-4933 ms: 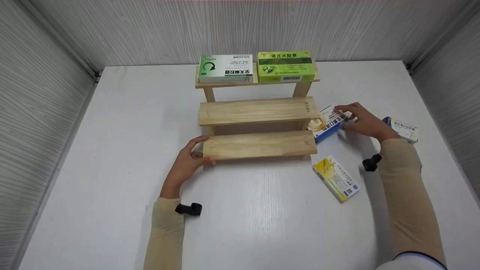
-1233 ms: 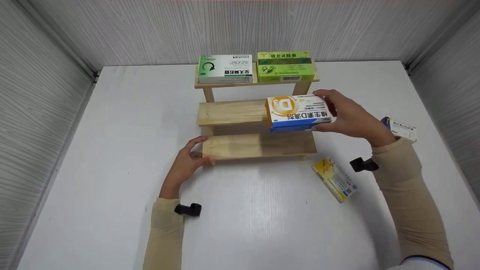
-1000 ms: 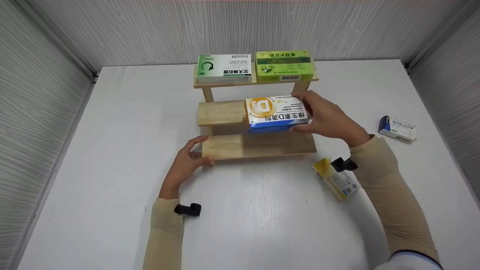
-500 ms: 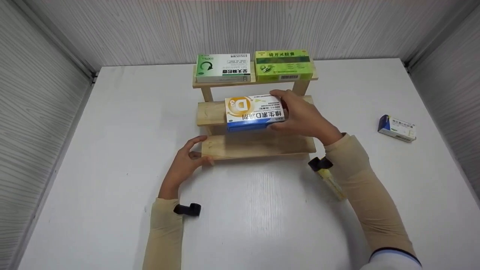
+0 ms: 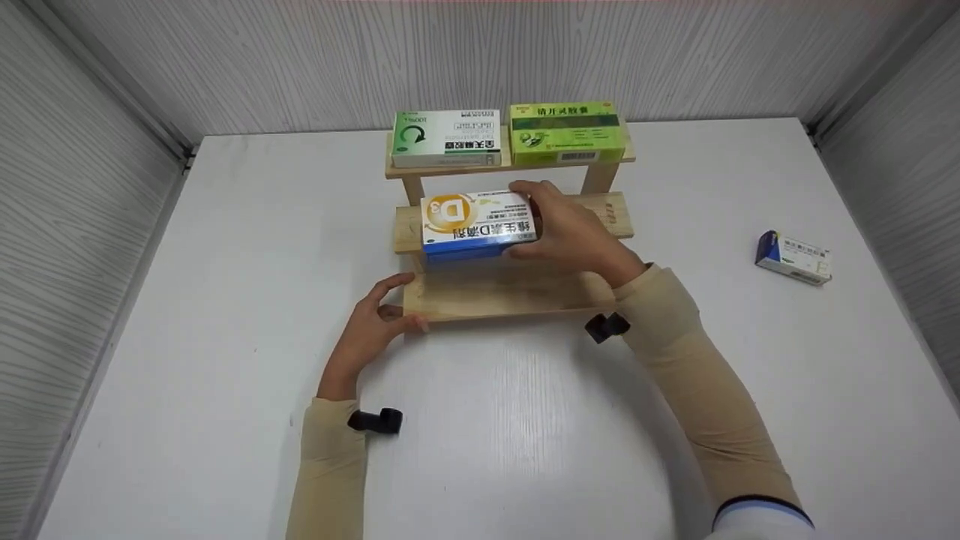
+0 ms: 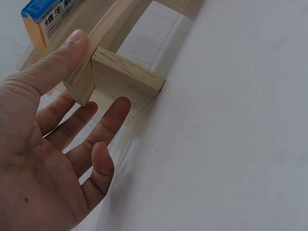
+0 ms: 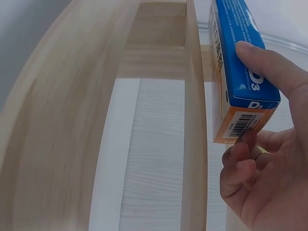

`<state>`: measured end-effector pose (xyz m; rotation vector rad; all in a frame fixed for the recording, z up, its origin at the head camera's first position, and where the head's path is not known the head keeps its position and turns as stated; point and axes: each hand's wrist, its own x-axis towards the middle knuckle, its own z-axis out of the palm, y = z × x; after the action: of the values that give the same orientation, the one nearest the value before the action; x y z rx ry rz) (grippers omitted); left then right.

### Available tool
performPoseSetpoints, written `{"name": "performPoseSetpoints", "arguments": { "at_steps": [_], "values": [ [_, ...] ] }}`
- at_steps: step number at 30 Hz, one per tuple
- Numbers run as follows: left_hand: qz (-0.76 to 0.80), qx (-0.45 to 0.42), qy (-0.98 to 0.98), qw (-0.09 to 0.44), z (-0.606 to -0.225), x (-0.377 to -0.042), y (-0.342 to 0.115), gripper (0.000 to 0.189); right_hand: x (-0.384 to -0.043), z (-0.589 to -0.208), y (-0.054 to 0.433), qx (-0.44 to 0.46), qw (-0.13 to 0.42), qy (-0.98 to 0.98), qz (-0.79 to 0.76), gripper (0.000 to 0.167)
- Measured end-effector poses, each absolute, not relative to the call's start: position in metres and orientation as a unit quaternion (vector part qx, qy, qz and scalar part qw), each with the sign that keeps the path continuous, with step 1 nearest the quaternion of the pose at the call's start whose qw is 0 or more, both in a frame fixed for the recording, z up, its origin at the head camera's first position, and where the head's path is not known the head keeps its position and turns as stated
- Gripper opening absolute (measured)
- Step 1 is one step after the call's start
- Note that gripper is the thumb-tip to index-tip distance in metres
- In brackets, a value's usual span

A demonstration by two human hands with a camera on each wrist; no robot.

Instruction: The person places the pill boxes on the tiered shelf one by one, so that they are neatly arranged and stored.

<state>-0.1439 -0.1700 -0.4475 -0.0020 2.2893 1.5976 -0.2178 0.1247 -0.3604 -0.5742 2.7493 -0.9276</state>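
Note:
My right hand (image 5: 571,231) grips a white, orange and blue vitamin D medicine box (image 5: 477,227) by its right end. In the right wrist view the thumb lies along the blue side of the box, with the fingers at its barcoded end. The box is over the left half of the middle step of a three-step wooden rack (image 5: 510,294); whether it touches the step I cannot tell. At the left end of the bottom step, my left hand (image 5: 370,330) pinches the board, thumb on one side and fingers on the other, as the left wrist view (image 6: 53,130) shows.
Side by side on the top step lie a green-and-white medicine box (image 5: 447,139) and a yellow-green one (image 5: 568,133). A small white-and-blue box (image 5: 795,258) lies on the white table (image 5: 480,435) at right. Grey wood-grain panels (image 5: 480,60) stand behind and at both sides.
My right hand picked up the vitamin D box from the table right of the rack and carried it left over the middle step. The right arm now hides the yellow box. My left hand stayed put.

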Motion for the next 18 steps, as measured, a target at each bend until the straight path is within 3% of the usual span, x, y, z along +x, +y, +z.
{"name": "performPoseSetpoints", "arguments": {
  "at_steps": [4,11,18],
  "values": [
    [0.559,-0.002,0.811,0.176,-0.44,-0.141,-0.168,0.074,-0.219,-0.361,0.111,-0.193,0.097,0.926,-0.308,0.091],
    [0.555,-0.003,0.816,0.162,-0.473,-0.153,-0.176,0.08,-0.225,-0.366,0.095,-0.18,0.107,0.932,-0.297,0.092],
    [0.558,-0.002,0.814,0.163,-0.474,-0.154,-0.176,0.079,-0.229,-0.369,0.09,-0.174,0.1,0.935,-0.292,0.092]
  ]
}}
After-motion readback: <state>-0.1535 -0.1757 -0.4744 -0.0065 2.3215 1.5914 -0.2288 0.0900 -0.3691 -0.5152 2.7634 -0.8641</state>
